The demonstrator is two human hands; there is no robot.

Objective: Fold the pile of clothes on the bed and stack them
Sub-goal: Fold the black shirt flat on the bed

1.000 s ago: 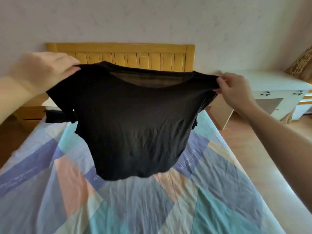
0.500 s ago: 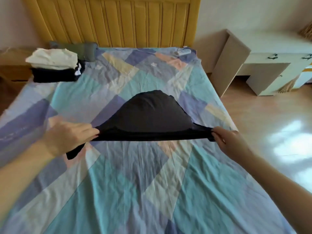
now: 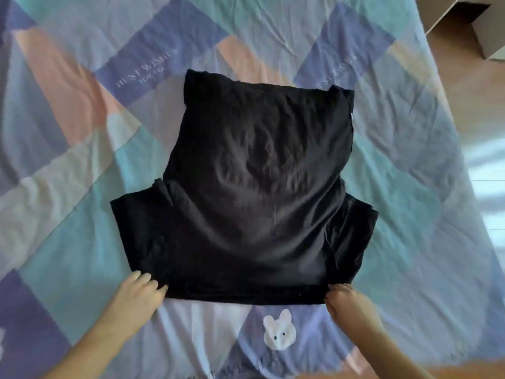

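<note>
left hand [image 3: 136, 292]: fingers curled on shirt's near-left corner | right hand [image 3: 347, 302]: pinches near-right corner | black T-shirt [image 3: 251, 187]: flat on patchwork bedsheet [image 3: 68, 132], stretching away from both hands | white rabbit motif [image 3: 279, 332]: between wrists | pale furniture [image 3: 464, 20]: far beyond right hand

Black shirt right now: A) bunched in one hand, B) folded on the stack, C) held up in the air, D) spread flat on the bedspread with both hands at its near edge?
D: the black shirt lies spread on the bedspread, with the left hand and right hand at its near corners.
</note>
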